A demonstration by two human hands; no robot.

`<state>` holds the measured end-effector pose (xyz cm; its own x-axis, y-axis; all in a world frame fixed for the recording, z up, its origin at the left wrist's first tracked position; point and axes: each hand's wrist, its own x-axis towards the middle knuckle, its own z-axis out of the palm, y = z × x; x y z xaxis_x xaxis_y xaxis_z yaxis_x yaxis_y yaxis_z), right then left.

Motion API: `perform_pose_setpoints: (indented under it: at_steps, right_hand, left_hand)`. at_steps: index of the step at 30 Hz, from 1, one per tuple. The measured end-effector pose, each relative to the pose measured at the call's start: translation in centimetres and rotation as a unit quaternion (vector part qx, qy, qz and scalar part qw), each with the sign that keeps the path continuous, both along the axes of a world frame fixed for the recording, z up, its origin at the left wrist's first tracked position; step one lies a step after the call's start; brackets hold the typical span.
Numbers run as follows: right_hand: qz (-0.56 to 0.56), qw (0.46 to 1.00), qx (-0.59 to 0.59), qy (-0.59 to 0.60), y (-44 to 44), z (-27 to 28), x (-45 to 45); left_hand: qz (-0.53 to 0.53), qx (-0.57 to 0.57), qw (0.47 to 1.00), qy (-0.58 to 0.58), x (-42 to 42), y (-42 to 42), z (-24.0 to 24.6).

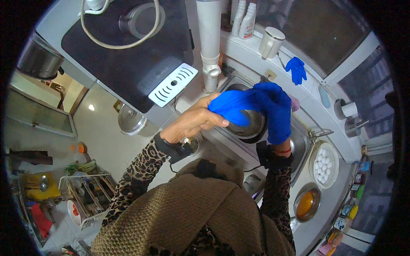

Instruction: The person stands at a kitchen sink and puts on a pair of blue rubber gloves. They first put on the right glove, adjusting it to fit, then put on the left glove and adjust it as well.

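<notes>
My bare left hand (205, 116) pinches blue glove material (232, 107) between thumb and fingers, over the edge of the sink. My right hand (278, 110) wears a blue glove, and its fingers reach toward the material in my left hand. Whether that material is part of the worn glove or a separate glove, I cannot tell. Below my hands a round metal pan (248, 123) sits in the steel sink (299, 148). Another blue glove (297, 70) lies on the tiled ledge behind the sink.
At left stands a black cooktop (121, 67) with a white slotted panel (173, 84). A white pipe (209, 35) rises behind the sink. A basket of eggs (323, 164) and a metal bowl of orange liquid (307, 203) stand at right. White bottles (247, 24) and a mug (271, 41) line the ledge.
</notes>
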<state>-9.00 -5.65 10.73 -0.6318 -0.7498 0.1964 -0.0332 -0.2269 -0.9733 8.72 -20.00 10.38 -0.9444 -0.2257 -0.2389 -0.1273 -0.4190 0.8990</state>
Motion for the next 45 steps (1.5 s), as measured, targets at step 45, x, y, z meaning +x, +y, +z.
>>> perform_pose_setpoints:
  at_steps: [45]
  right_hand:
    - [0.008, 0.998, 0.000, 0.066, -0.7, -6.1, -5.2]
  left_hand:
    - [0.326, 0.014, 0.945, 0.008, -1.6, 0.4, -2.9]
